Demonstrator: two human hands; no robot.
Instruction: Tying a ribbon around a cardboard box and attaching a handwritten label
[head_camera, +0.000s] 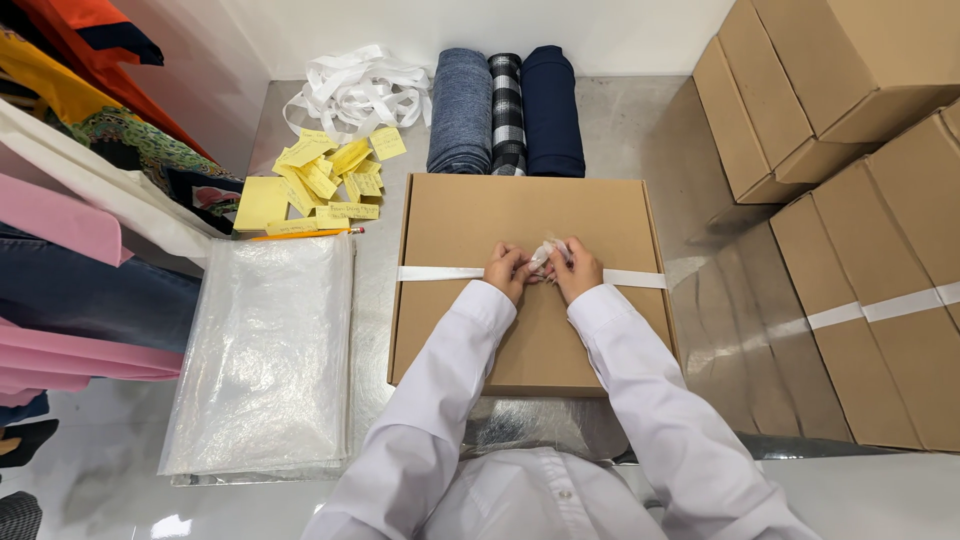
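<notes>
Brown cardboard fills most of my view: one flat box (530, 290) lies closed on the steel table (660, 130) right in front of me, so I cannot see what is inside it. A single white ribbon (440, 273) runs across its lid from edge to edge, and my left hand (506, 270) and right hand (575, 268) sit close together at the middle of the lid, both pinched on the ribbon's bunched knot. Beyond the box I count three fabric rolls side by side: a grey-blue roll (460, 110), a black-and-white checked roll (507, 112) and a navy roll (552, 108). Left of them lies one loose heap of white ribbon (355, 92), then a scatter of yellow paper notes (318, 178), too overlapped for me to count, with one orange pencil (310, 234) below them. One stack of clear plastic bags (265, 360) sits left of the box. Stacked cartons (850, 120) stand to the right, at least five, one of them banded with white ribbon.
</notes>
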